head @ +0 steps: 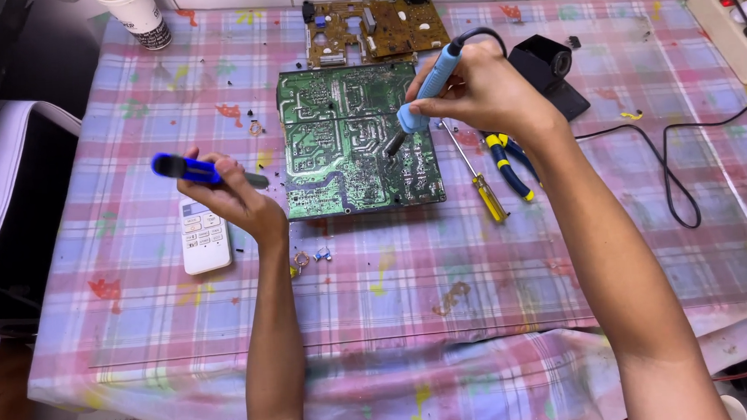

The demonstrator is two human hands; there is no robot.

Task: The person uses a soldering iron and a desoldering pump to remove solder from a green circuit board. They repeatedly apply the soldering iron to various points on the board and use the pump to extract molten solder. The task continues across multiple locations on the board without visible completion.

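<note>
Left of centre, left hand (pixel 237 195) with fingers clamped on a blue tool (pixel 189 168), possibly a desoldering pump, above a white remote (pixel 204 236). Mid-frame, green circuit board (pixel 355 139) flat on the bench (pixel 477 281). Upper right, right hand (pixel 486 87), fingers closed around a blue soldering iron (pixel 427 94), tip touching the board.

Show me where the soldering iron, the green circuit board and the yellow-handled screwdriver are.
soldering iron (pixel 435 77): head view, on its blue handle.
green circuit board (pixel 337 153): head view, on its bare middle.
yellow-handled screwdriver (pixel 491 199): head view, on its yellow handle.
</note>
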